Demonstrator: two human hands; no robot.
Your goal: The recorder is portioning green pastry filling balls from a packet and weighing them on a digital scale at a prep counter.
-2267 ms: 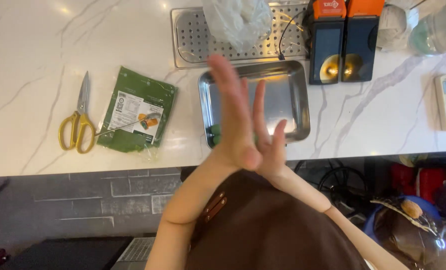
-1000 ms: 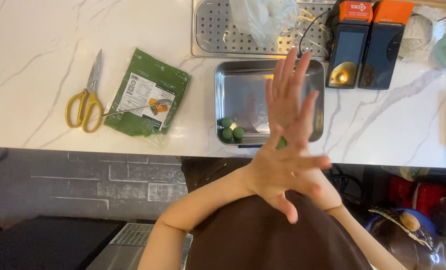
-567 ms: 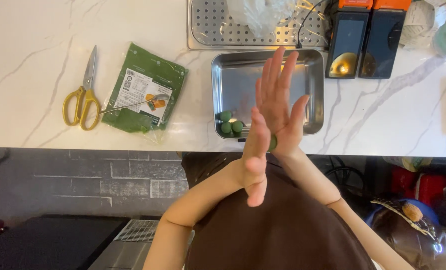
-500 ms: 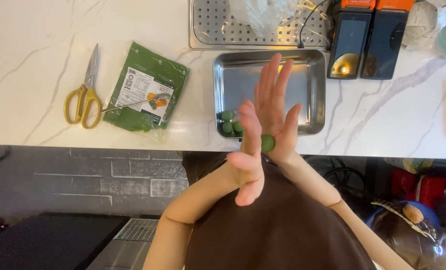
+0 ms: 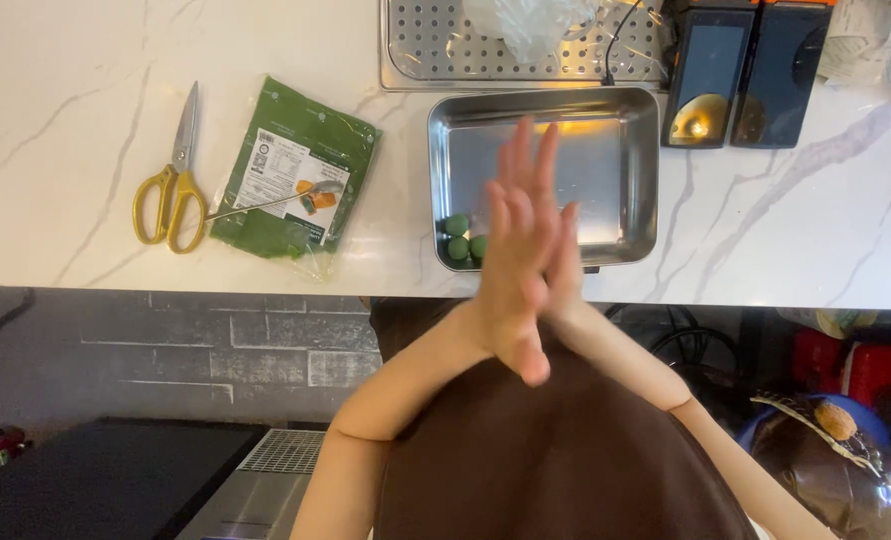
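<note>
Starting far left: yellow-handled scissors (image 5: 171,180) flat on the white marble counter (image 5: 66,120), green packet (image 5: 291,170) just beside them w/ a spoon (image 5: 276,203) on top. Left hand (image 5: 514,270) pressed palm-to-palm against right hand (image 5: 566,265), fingers straight; can't tell if anything's btwn them. Both sit over the near edge of the steel tray (image 5: 626,120), w/ three green balls (image 5: 463,239) in its near-left corner.

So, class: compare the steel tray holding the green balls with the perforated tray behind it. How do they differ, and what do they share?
The near tray has a solid, smooth floor; the perforated tray is dotted with holes. The near tray holds three green balls in one corner; the perforated tray carries a crumpled clear bag. The near tray shows whole; the perforated tray is cut off by the frame. Both are shiny rectangular metal on the marble counter.
</note>
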